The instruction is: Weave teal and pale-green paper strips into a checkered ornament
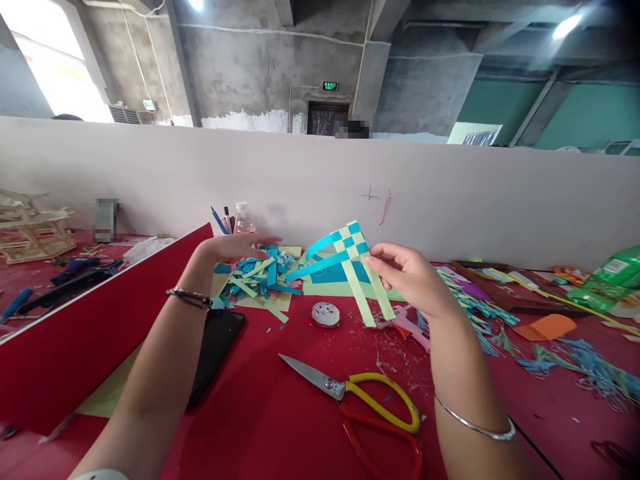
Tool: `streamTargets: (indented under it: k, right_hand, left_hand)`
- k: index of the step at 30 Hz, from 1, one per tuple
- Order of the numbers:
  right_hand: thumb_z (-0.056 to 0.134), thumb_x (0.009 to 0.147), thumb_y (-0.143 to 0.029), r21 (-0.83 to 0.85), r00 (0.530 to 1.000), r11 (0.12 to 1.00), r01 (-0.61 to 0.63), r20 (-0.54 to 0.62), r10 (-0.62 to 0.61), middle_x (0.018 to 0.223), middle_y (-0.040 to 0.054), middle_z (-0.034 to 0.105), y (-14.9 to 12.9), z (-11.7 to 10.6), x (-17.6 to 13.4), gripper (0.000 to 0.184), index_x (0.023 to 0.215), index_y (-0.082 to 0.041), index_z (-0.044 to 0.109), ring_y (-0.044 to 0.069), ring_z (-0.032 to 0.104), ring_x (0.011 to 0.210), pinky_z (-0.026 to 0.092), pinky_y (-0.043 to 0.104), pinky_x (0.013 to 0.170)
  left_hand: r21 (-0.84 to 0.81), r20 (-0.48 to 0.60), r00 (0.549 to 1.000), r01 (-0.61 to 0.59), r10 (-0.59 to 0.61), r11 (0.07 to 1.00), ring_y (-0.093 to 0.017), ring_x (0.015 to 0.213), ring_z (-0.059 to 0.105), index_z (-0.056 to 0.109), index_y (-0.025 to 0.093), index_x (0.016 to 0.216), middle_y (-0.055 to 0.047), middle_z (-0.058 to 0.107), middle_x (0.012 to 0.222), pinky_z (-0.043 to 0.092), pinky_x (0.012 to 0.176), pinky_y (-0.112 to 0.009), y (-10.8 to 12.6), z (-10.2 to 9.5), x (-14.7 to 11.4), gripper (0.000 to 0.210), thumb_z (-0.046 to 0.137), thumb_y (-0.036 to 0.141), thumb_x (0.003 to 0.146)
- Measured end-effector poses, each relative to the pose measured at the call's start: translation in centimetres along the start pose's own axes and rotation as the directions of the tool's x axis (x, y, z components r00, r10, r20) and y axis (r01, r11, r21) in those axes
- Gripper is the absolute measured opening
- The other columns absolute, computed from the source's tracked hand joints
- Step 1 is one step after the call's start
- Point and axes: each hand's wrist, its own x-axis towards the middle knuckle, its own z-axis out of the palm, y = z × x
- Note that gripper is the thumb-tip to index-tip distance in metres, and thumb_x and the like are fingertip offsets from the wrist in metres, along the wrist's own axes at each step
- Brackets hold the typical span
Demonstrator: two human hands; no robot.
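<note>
My right hand [407, 277] pinches a small woven piece of blue and pale green paper strips [350, 257] and holds it up above the red table [280, 413]. Loose strip ends hang down and out from the weave. My left hand [235, 247] reaches forward, fingers flat, over a heap of cut blue and green paper strips [260, 280]. I cannot tell whether it holds a strip. A bracelet sits on each wrist.
Yellow-handled scissors [360, 393] lie near the front with red-handled ones under them. A black phone [215, 347], a round tape roll [326, 314], a bottle [243, 220], a red divider board [95, 327] and more strip scraps [500, 313] surround the work spot. A white partition [450, 193] backs the table.
</note>
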Motion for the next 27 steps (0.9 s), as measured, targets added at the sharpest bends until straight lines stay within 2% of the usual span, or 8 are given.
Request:
streamTargets:
  k: [3,5,9,11,14,22,24,27]
  right_hand:
    - [0.052,0.077,-0.041,-0.013,1.000,1.000,0.005,-0.018,-0.006,0.062,-0.0036,0.042,0.2,0.1,0.2,0.022,0.077,-0.019,0.054,0.007,0.035,0.050,0.031,0.020,0.044]
    - [0.052,0.077,-0.041,-0.017,0.999,1.000,0.008,-0.041,-0.009,0.064,-0.0033,0.044,0.4,0.1,0.3,0.022,0.079,-0.019,0.055,0.007,0.036,0.050,0.032,0.021,0.045]
    - [0.053,0.077,-0.040,-0.023,0.997,1.000,0.010,-0.074,-0.012,0.065,-0.0031,0.046,0.9,-0.2,0.5,0.021,0.078,-0.018,0.054,0.007,0.036,0.050,0.032,0.021,0.047]
    - [0.052,0.077,-0.039,-0.034,0.996,0.999,0.004,-0.094,-0.008,0.063,-0.0036,0.045,1.1,-0.5,0.5,0.021,0.078,-0.018,0.055,0.006,0.036,0.050,0.032,0.020,0.047]
    - [0.052,0.077,-0.039,-0.054,0.989,0.999,-0.002,-0.145,-0.006,0.061,-0.0042,0.044,1.6,-1.1,0.5,0.021,0.078,-0.018,0.056,0.006,0.037,0.049,0.033,0.020,0.048]
    - [0.054,0.076,-0.040,-0.019,0.974,1.000,0.021,-0.227,-0.025,0.057,-0.0050,0.043,2.1,-2.0,0.4,0.021,0.077,-0.019,0.055,0.006,0.038,0.046,0.031,0.019,0.044]
    - [0.054,0.076,-0.040,-0.012,0.976,0.999,0.036,-0.214,-0.037,0.057,-0.0052,0.043,1.9,-1.7,0.5,0.021,0.077,-0.019,0.055,0.006,0.040,0.046,0.031,0.019,0.045]
    - [0.053,0.077,-0.039,0.033,0.985,0.999,0.033,-0.168,-0.027,0.057,-0.0054,0.046,1.8,-0.8,0.7,0.020,0.077,-0.019,0.054,0.006,0.043,0.045,0.034,0.020,0.047]
  left_hand:
    - [-0.253,0.181,0.942,-0.235,0.284,0.939,-0.024,0.113,0.048,0.053,0.025,0.117,-0.007,0.052,0.124,0.041,0.086,-0.027,2.2,2.5,-2.2,0.054,0.066,0.022,0.065]
    - [-0.309,0.226,0.924,-0.233,0.309,0.922,-0.025,0.104,0.054,0.052,0.025,0.117,-0.008,0.055,0.121,0.045,0.080,-0.029,2.8,4.3,-3.1,0.054,0.066,0.024,0.065]
    - [-0.182,0.348,0.898,-0.217,0.269,0.959,-0.015,0.058,0.057,0.065,0.017,0.085,-0.006,0.064,0.073,0.044,0.052,-0.024,2.0,6.2,-3.0,0.017,0.062,0.026,0.070]
    - [-0.143,0.277,0.931,-0.204,0.237,0.968,-0.009,0.042,0.044,0.065,0.015,0.070,-0.001,0.054,0.053,0.034,0.041,-0.020,1.0,6.3,-2.6,0.015,0.060,0.028,0.072]
    - [-0.185,0.145,0.965,-0.192,0.220,0.964,-0.006,0.038,0.032,0.064,0.013,0.069,0.004,0.040,0.044,0.024,0.037,-0.018,-0.7,6.0,-1.7,0.025,0.057,0.036,0.075]
    - [-0.240,-0.207,0.963,-0.222,0.174,0.945,-0.005,0.040,0.035,0.058,0.015,0.076,0.007,0.037,0.046,0.026,0.040,-0.017,-4.9,5.2,0.2,0.032,0.049,0.045,0.077]
    - [-0.244,-0.223,0.962,-0.214,0.160,0.946,-0.008,0.052,0.049,0.060,0.017,0.091,0.003,0.051,0.058,0.035,0.048,-0.018,-4.9,5.6,-0.2,0.031,0.052,0.043,0.076]
    - [-0.275,-0.050,0.984,-0.176,0.169,0.945,-0.016,0.087,0.058,0.056,0.023,0.111,-0.005,0.062,0.096,0.044,0.070,-0.025,-3.6,7.3,-1.2,0.046,0.065,0.035,0.068]
